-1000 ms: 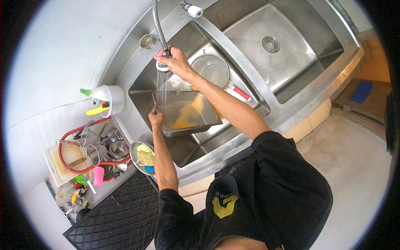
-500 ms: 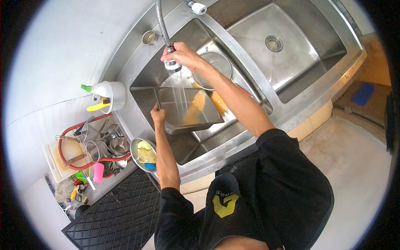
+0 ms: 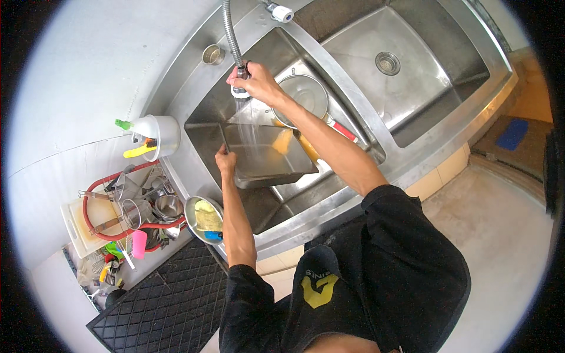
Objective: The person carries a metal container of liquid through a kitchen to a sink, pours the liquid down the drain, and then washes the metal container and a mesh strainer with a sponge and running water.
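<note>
My right hand (image 3: 257, 81) is wrapped round the spray head (image 3: 240, 92) of a hose tap, and water streams from it. Below, my left hand (image 3: 225, 162) grips the rim of a rectangular steel pan (image 3: 276, 178), held tilted in the left sink basin. The water falls into this pan, where an orange-yellow patch (image 3: 283, 141) lies on the bottom. Under my right forearm rests a round, wire-rimmed strainer (image 3: 303, 97) with a red handle, partly hidden. Something yellow-orange beside the pan is mostly covered by my arm.
A bowl with sponges (image 3: 206, 215) stands at the sink's left corner. Behind it is a white bucket (image 3: 168, 136) with a spray bottle. A small metal cup (image 3: 213, 55) sits on the back ledge. Kitchenware fills a red-rimmed rack (image 3: 130, 203). The second basin (image 3: 376, 59) is at right.
The orange patch in the pan has shrunk. The pan has shifted slightly right, and more of the strainer's red handle shows. My right hand still holds the running spray head.
</note>
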Tool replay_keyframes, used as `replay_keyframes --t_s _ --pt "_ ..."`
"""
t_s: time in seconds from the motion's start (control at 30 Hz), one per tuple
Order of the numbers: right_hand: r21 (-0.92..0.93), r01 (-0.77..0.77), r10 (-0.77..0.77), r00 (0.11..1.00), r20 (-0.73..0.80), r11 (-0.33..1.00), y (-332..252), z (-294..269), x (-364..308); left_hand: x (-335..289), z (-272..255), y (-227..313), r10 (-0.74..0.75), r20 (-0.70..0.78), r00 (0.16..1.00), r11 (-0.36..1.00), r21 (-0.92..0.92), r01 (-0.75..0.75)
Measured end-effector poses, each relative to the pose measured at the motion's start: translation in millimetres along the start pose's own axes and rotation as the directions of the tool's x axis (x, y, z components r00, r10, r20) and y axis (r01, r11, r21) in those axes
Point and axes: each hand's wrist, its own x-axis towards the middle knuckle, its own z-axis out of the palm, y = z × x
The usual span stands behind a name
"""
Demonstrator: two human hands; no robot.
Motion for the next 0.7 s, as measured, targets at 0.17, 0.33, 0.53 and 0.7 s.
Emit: replay_keyframes --t_s 0.17,0.33,0.53,0.7 --pt "0.053 0.103 -0.096 0.990 -0.106 0.993 9.0 4.4 1.8 3.6 16.7 5.4 -0.057 0.020 0.998 0.998 -0.029 0.058" --pt "0.108 0.167 -0.154 0.981 -0.118 0.980 -6.2 28.5 -4.9 20.7 0.4 -45.3 -0.071 -0.124 0.990 0.991 0.103 0.084" --pt "-0.228 0.102 -0.123 0.989 -0.079 0.968 -2.4 -3.2 -2.0 7.9 22.7 7.8 -0.094 -0.007 0.996 0.991 0.091 0.094" --pt "-0.166 0.037 -0.039 0.999 -0.007 0.985 -9.9 -4.4 -0.3 -3.7 22.9 27.1 -0.045 -0.080 0.996 0.981 0.183 0.059"
